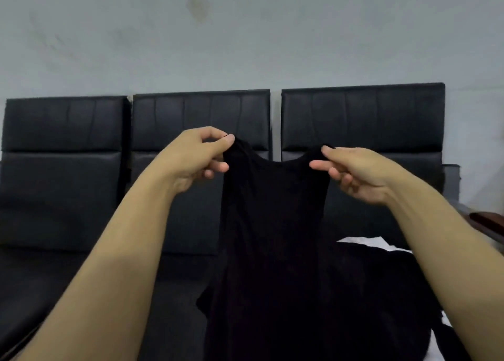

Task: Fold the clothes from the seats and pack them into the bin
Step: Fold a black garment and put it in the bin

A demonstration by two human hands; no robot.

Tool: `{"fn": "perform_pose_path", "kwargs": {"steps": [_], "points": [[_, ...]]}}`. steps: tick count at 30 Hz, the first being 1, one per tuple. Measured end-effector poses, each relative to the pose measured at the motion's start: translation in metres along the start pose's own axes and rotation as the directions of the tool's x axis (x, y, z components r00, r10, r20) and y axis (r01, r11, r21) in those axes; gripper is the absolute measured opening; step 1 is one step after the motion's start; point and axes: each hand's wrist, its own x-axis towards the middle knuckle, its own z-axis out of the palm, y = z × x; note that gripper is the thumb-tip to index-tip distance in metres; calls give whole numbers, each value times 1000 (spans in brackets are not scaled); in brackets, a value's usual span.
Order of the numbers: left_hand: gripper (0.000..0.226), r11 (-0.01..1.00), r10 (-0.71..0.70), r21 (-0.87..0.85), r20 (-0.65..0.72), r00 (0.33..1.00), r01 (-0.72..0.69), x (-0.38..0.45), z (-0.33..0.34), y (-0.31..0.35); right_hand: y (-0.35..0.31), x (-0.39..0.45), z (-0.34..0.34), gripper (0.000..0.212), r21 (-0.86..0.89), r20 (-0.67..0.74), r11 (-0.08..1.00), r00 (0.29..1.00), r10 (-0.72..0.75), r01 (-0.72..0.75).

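Black top hanging between left hand and right hand; both pinching its shoulders.

Showing only bare limbs, uncovered from the near edge up to the fingertips. Showing a smooth left forearm and a smooth right forearm, each widening toward the near corners. Ending in a bare left hand and a bare right hand. Displaying short, rounded nails on the thumbs and fingers, faint tendon ridges by the wrists and light creases at the knuckles.
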Motion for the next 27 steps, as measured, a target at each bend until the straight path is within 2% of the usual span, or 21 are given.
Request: {"fn": "perform_pose_path", "kwargs": {"steps": [3, 6, 8, 10, 14, 17, 20, 21, 23, 25, 27], "points": [[17, 994, -64, -80, 69, 996, 70, -10, 22, -32, 27, 5, 3, 12, -127, 33, 992, 999, -25, 29], [18, 998, -63, 5, 130, 989, 63, -19, 38, -62, 53, 10, 3, 26, -296, 12, 950, 994, -106, 105], [19, 992, -42, 120, 104, 994, 30, -20, 46, -71, 62, 13, 6, 27, -429, -46, 895, 987, -151, 117], [20, 982, -6, 188, 74, 997, -8, -21, 51, -71, 64, 10, 9, 27, -484, -63, 865, 981, -183, 130], [19, 980, 64, 188, 30, 998, -68, -30, 56, -60, 57, -2, 16, 38, -552, 29, 806, 971, -239, 215], [23, 974, 157, 173, -56, 986, -146, -39, 51, -45, 42, -18, 24, 40, -579, 22, 775, 956, -294, 252], [22, 942, 285, 212, -104, 953, -259, -52, 36, -21, 20, -40, 28, 34, -721, 46, 609, 900, -434, 331], [21, 936, 313, 205, -111, 943, -286, -56, 29, -12, 12, -46, 27, 32, -734, 51, 585, 886, -460, 346], [16, 928, 346, 172, -78, 935, -330, -64, 15, 4, -5, -59, 26, 24, -674, 41, 642, 886, -461, 365], [16, 929, 361, 92, 3, 933, -360, -71, 7, 17, -22, -72, 26, 7, -519, 34, 766, 904, -426, 380], [15, 927, 374, 4, 48, 926, -375, -77, 3, 28, -36, -86, 27, 9, -358, 74, 837, 906, -417, 415]]}}
